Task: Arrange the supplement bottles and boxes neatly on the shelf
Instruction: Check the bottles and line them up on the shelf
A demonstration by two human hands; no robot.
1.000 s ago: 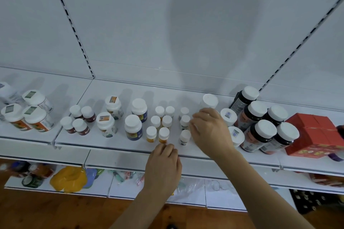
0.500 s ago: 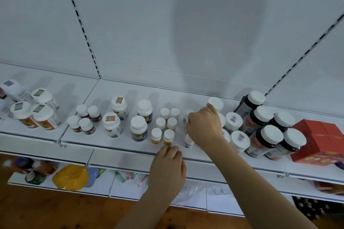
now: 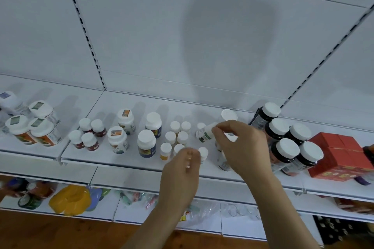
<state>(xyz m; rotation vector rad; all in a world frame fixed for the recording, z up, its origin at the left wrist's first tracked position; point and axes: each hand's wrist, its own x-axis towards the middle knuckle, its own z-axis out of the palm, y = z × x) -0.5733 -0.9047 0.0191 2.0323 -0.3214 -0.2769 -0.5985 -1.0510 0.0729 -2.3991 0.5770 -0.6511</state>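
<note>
A white shelf (image 3: 125,160) carries many white-capped supplement bottles. My right hand (image 3: 240,147) pinches a small white bottle with a green label (image 3: 204,134), lifted and tipped on its side above the shelf. My left hand (image 3: 182,174) hovers at the shelf's front edge with curled fingertips by a small white-capped bottle (image 3: 203,152); whether it grips anything is unclear. A cluster of small yellow-labelled bottles (image 3: 175,137) stands to the left of both hands. Dark bottles with white caps (image 3: 287,147) and red boxes (image 3: 340,153) stand to the right.
Blue-labelled bottles (image 3: 146,143), green-labelled jars (image 3: 118,139), small brown bottles (image 3: 89,137) and orange-labelled jars (image 3: 32,127) fill the shelf's left. A lower shelf (image 3: 105,204) holds a yellow object (image 3: 69,200) and clutter. The white back panel rises behind.
My right hand has lifted a small green-labelled bottle off the shelf and tipped it sideways. My left hand has risen a little toward the front row.
</note>
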